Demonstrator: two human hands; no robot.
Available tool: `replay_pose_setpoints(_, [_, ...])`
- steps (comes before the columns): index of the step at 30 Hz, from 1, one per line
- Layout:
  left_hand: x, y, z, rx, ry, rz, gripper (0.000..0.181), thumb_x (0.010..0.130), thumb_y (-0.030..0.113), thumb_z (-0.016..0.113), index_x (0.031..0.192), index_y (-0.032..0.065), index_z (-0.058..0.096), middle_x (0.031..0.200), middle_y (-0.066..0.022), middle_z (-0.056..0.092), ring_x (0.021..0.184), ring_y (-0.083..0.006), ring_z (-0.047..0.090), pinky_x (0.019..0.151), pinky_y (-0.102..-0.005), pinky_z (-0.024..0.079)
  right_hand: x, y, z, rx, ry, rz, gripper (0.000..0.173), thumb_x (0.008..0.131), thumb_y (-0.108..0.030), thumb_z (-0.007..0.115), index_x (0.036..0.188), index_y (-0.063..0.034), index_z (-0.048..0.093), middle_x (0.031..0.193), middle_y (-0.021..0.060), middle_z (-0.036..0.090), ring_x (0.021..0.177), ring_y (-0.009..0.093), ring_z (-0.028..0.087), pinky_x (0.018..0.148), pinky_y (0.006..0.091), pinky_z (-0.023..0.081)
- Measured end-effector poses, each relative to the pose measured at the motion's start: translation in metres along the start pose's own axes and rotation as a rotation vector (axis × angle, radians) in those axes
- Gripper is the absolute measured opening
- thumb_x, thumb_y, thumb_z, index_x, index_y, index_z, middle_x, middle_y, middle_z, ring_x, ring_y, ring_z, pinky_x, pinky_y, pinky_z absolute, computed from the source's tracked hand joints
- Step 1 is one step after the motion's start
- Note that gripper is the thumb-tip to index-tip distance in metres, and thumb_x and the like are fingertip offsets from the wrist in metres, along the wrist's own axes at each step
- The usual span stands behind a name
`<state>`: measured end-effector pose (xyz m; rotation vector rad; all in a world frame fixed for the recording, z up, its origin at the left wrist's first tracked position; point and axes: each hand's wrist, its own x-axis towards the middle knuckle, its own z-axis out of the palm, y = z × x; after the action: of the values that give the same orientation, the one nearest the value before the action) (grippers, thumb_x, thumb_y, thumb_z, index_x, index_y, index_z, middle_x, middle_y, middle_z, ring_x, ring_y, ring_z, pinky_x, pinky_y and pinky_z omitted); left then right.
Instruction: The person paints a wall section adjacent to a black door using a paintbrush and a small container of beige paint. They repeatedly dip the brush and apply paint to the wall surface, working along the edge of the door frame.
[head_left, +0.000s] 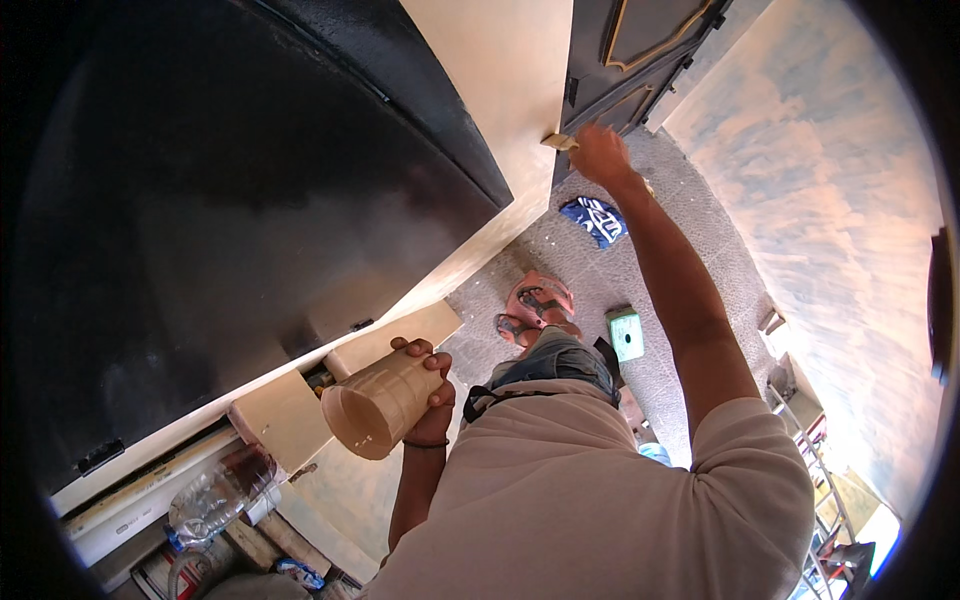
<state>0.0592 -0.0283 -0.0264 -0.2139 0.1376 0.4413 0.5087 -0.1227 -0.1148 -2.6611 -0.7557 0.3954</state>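
Note:
My left hand (435, 397) grips a tall beige-coated paint cup (386, 401), tilted so that its mouth faces the lower left. Beige coating covers its inner wall; how much paint it holds I cannot tell. Out at arm's length, my right hand (602, 154) holds a paintbrush (560, 142). The brush's bristles are at the corner edge of a cream-painted wall (517, 97), beside a dark door with gold trim (626, 67). A large glossy black panel (247, 225) with hinges fills the left side.
I stand on a pink plastic stool (559, 289) on grey tiles (487, 281). Nearby on the floor lie a blue printed bag (596, 219) and a green box (625, 335). A plastic bottle (206, 499) and boards crowd the lower left. A ladder (821, 480) stands at the lower right.

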Motion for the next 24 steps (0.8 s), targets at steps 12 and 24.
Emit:
replay_pose_setpoints(12, [0.009,-0.003,0.002,0.016,0.033,-0.002,0.050,0.097,0.036,0.060,0.140,0.0126,0.051,0.131,-0.0109,0.051,0.121,-0.0316,0.047,0.076,-0.0488,0.058,-0.069,-0.020,-0.103,0.096,0.175,-0.052,0.019,0.083,-0.019,0.069,0.096,-0.0062,0.074,0.098,0.0219,0.073,0.092,0.040,0.072,0.083,0.0500,0.057])
replay_pose_setpoints(24, [0.016,0.000,0.006,0.029,-0.020,-0.059,0.056,0.095,0.036,0.067,0.142,0.0122,0.048,0.133,-0.0123,0.051,0.124,-0.0333,0.046,0.078,-0.0482,0.057,0.003,0.004,-0.006,-0.076,0.093,-0.081,0.020,0.085,-0.010,0.062,0.097,0.0004,0.074,0.097,0.0268,0.073,0.096,0.044,0.072,0.086,0.0530,0.057])
